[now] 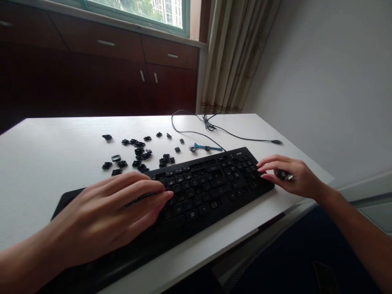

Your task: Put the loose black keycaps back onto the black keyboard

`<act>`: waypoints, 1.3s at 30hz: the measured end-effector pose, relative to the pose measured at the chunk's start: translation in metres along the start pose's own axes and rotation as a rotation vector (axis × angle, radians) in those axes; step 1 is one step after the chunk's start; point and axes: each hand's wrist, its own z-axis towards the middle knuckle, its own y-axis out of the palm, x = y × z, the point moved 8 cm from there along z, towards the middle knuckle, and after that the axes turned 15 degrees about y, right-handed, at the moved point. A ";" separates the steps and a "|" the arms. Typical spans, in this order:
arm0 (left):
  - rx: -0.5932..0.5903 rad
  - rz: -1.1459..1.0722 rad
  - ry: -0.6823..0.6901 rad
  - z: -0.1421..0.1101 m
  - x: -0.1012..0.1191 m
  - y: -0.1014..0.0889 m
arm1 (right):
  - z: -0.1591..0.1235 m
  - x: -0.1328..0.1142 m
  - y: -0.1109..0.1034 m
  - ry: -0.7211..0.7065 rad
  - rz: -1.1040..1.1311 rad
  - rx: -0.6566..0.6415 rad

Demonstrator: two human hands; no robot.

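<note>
A black keyboard (196,220) lies at a slant across the white table, with dark gaps where several keys are off. My left hand (113,212) is over its left half, fingers stretched out and close together, fingertips at the middle keys. At the keyboard's right end is my right hand (288,175), its curled fingertips at the number keys and the edge. A small dark and silvery object (284,175) shows within its curled fingers; its kind cannot be made out. Behind the keyboard, several loose black keycaps (139,153) lie scattered, partly in a pile.
A slim blue tool (208,148) lies behind the keyboard, with small dark pieces beside it. The keyboard's black cable (210,122) loops over the far side of the table (61,143) to a USB plug (277,142). Wooden cabinets (107,77) and a curtain (232,53) stand beyond.
</note>
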 end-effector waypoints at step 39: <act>-0.201 0.156 -0.444 -0.046 -0.089 -0.023 | 0.145 -0.080 0.076 0.193 -0.082 0.087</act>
